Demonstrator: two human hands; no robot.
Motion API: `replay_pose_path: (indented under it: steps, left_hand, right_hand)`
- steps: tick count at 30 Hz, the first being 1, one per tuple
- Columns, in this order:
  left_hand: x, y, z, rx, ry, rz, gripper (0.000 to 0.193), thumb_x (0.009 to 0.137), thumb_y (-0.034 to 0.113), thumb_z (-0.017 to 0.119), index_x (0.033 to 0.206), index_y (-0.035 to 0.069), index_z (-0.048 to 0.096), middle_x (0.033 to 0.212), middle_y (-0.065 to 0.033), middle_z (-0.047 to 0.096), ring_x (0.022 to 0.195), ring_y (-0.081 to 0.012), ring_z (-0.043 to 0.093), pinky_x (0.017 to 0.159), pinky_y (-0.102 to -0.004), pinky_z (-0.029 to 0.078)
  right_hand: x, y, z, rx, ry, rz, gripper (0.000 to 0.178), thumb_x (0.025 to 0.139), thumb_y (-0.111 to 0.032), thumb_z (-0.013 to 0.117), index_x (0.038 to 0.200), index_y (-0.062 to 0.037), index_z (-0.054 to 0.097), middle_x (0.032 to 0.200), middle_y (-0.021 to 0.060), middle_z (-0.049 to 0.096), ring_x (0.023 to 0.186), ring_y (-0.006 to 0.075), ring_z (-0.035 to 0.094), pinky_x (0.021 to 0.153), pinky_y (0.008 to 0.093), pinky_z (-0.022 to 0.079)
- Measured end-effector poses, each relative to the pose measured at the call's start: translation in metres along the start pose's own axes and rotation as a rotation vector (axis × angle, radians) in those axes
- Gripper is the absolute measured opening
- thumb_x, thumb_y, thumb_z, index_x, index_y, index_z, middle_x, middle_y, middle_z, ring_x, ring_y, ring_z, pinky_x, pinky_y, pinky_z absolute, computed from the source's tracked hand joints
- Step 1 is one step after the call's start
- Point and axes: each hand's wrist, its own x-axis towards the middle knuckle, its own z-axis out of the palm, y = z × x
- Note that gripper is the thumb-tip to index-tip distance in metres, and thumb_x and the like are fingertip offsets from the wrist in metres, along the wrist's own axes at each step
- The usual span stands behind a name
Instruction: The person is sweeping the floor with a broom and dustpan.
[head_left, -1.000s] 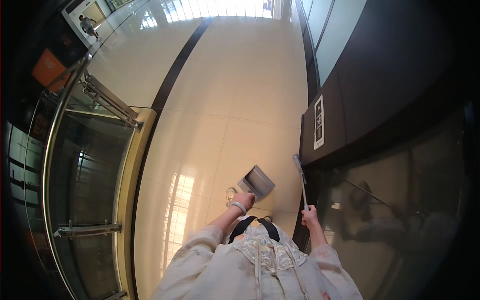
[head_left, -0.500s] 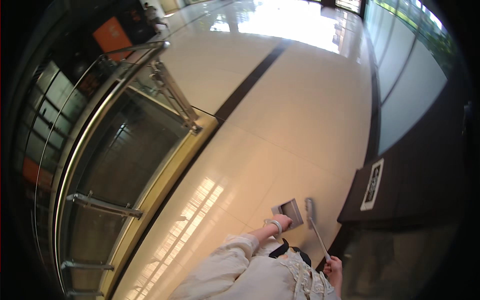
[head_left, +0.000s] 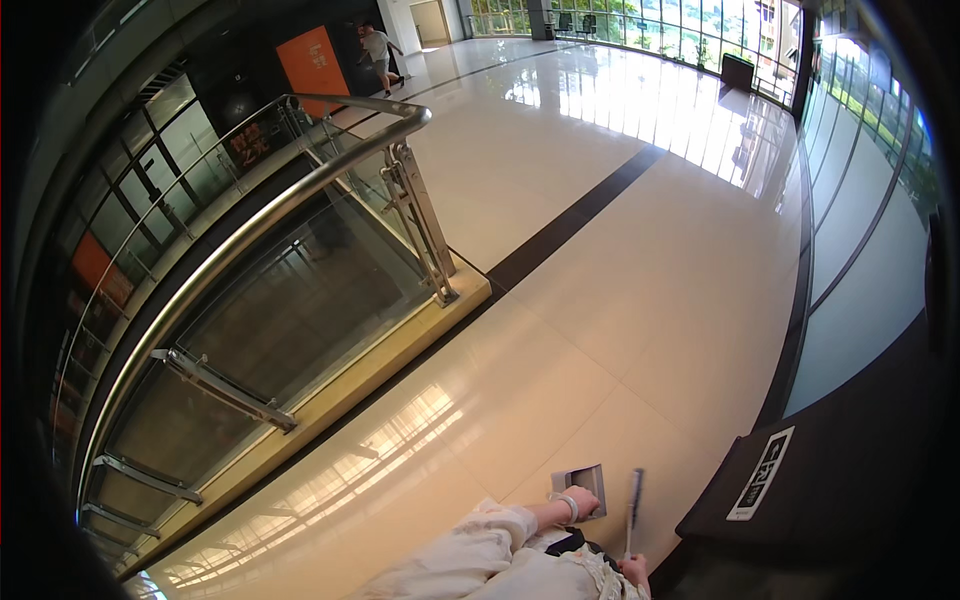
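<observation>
My left hand [head_left: 580, 503], with a white band at the wrist, is closed at a small grey dustpan [head_left: 597, 478]. The pan's hollow side shows past my fingers, above the tiled floor. To its right, my right hand [head_left: 633, 568] grips the thin pale handle of a brush [head_left: 636, 492]. The brush points away from me, its narrow head slightly blurred, a short gap from the dustpan. Whether either tool touches the floor I cannot tell.
On the left runs a metal handrail [head_left: 330, 170] with glass panels and a pale ledge [head_left: 380, 365]. A dark covered block with a label [head_left: 765, 470] stands close on the right. Frosted glass panels [head_left: 865, 310] line the right side. A person [head_left: 378, 55] is far off at upper left.
The view has tilted up, so hands and tools sit lower in the picture. In my right hand the brush has swung from leaning left to nearly straight ahead. Both grips stay closed.
</observation>
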Motion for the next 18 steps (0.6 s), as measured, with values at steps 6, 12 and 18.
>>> replay_pose_path:
  steps: [6, 12, 18]
  left_hand:
    - [0.022, -0.016, 0.006, 0.052, -0.033, 0.052, 0.031, 0.069, 0.019, 0.061, 0.099, 0.022, 0.066, 0.094, -0.0094, 0.065, 0.088, -0.0306, 0.062, 0.074, -0.0407, 0.050]
    - [0.021, -0.013, -0.040, 0.020, -0.064, -0.017, 0.030, 0.069, 0.023, 0.061, 0.099, 0.022, 0.065, 0.086, -0.0066, 0.066, 0.082, -0.0266, 0.063, 0.070, -0.0383, 0.050]
    - [0.046, 0.026, -0.022, -0.080, 0.059, -0.054, 0.014, 0.070, 0.020, 0.060, 0.084, 0.019, 0.064, 0.081, -0.0046, 0.066, 0.077, -0.0243, 0.063, 0.065, -0.0375, 0.049]
  right_hand:
    - [-0.097, -0.058, -0.074, 0.836, -0.299, 0.278, 0.026, 0.074, 0.006, 0.040, 0.094, -0.0060, 0.052, 0.049, 0.0002, 0.035, 0.033, 0.0079, 0.031, 0.030, 0.0231, 0.025]
    - [-0.074, -0.097, -0.112, 0.796, -0.044, 0.202, 0.024, 0.071, 0.008, 0.044, 0.090, -0.0077, 0.048, 0.053, 0.0019, 0.038, 0.033, 0.0091, 0.031, 0.029, 0.0262, 0.023]
    - [0.003, -0.086, -0.155, 0.364, 0.191, 0.125, 0.035, 0.070, -0.002, 0.053, 0.104, -0.0035, 0.049, 0.064, 0.0108, 0.054, 0.045, 0.0203, 0.054, 0.033, 0.0332, 0.038]
